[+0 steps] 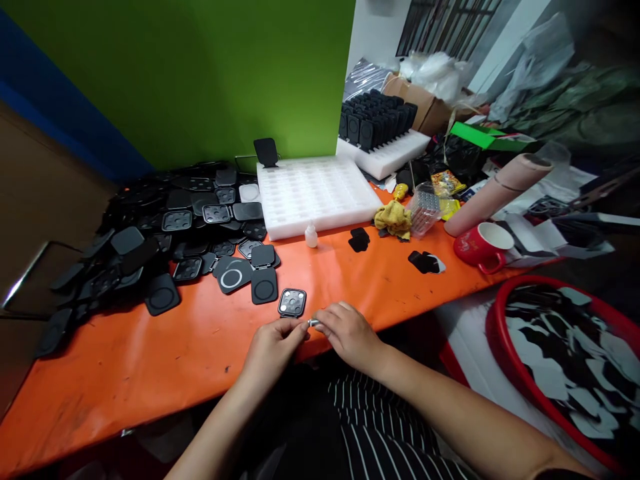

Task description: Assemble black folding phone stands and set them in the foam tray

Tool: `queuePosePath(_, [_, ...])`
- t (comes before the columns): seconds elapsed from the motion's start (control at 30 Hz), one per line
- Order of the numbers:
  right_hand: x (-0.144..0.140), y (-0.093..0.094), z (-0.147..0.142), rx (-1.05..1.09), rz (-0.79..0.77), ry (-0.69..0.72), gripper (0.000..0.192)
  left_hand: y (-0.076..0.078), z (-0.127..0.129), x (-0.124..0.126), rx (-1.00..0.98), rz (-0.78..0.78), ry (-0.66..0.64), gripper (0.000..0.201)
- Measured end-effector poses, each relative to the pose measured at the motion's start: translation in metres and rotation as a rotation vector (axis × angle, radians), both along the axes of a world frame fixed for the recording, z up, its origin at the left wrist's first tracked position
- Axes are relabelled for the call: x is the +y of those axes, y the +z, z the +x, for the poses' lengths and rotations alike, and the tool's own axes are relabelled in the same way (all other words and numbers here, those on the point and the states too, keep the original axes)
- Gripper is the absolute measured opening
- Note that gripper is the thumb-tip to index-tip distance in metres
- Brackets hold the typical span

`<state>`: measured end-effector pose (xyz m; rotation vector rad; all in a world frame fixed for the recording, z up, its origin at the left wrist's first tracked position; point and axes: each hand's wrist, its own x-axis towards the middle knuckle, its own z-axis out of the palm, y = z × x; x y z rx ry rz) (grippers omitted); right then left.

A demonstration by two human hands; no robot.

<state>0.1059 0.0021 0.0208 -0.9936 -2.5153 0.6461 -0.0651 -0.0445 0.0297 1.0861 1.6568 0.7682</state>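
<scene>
My left hand (277, 345) and my right hand (347, 331) meet at the front edge of the orange table (165, 353). Between their fingertips they pinch a small silvery piece (313, 323). Just beyond the fingers lies a square black part with round recesses (292, 302). A folded black holder with a white ring (234, 276) and a round-faced black pad (263, 285) lie a little further back.
A large heap of black square parts (150, 233) covers the left of the table. A white foam tray (315, 193) stands behind, with a small white bottle (311, 235), a yellow cloth (394, 217) and a red mug (483, 247) to the right. A red basin (565, 373) of backing scraps sits low right.
</scene>
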Motion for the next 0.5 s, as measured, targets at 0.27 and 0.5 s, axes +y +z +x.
queuePosePath(0.27, [-0.003, -0.004, 0.002, 0.133, -0.083, -0.009, 0.017, 0.003, 0.001, -0.004, -0.233, -0.074, 0.015, 0.032])
queuePosePath(0.5, [-0.014, -0.006, -0.004, 0.384, -0.258, -0.150, 0.018, -0.005, 0.013, -0.010, -0.286, -0.034, 0.104, 0.031])
